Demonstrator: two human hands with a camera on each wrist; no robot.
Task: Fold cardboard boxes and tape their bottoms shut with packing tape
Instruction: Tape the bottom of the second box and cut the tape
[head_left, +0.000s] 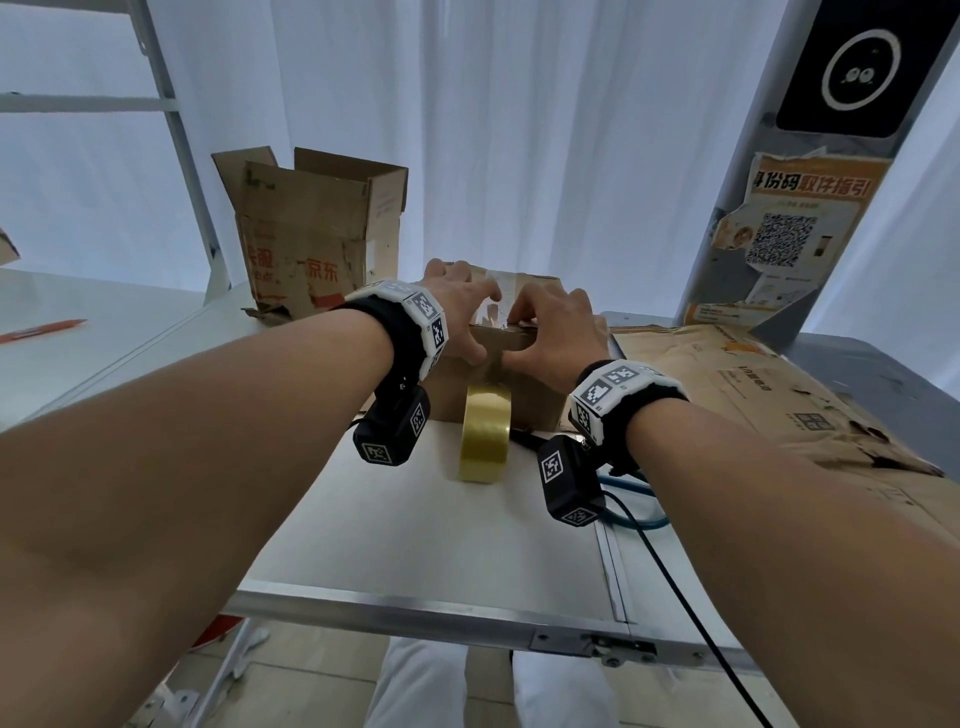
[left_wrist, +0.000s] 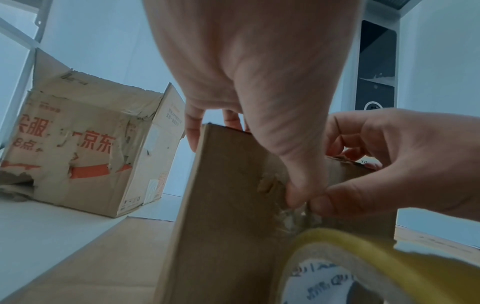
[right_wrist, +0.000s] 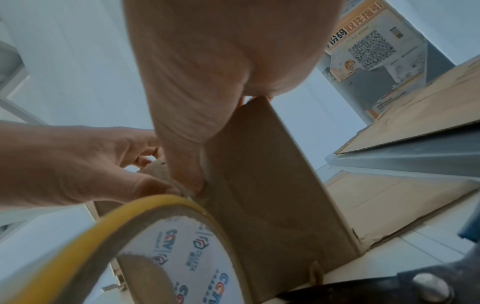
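A small brown cardboard box (head_left: 524, 379) stands mid-table with a strip of clear tape (head_left: 501, 291) along its top and over the near edge. My left hand (head_left: 480, 327) lies over the top, fingers curled past the edge, thumb (left_wrist: 301, 185) pressing the tape end on the front face (left_wrist: 228, 205). My right hand (head_left: 519, 335) grips the same edge beside it, thumb (right_wrist: 187, 164) touching the left thumb. A yellow tape roll (head_left: 485, 434) stands on edge right against the box front, below both thumbs, and shows close up as tape roll (right_wrist: 130, 236).
A worn open box with red print (head_left: 311, 244) stands at the back left. Flattened cardboard (head_left: 753, 405) covers the table's right side. Scissors (right_wrist: 389, 288) and a black cable lie near my right wrist. An orange pen (head_left: 41, 330) lies far left. The table's metal front edge (head_left: 415, 608) is near.
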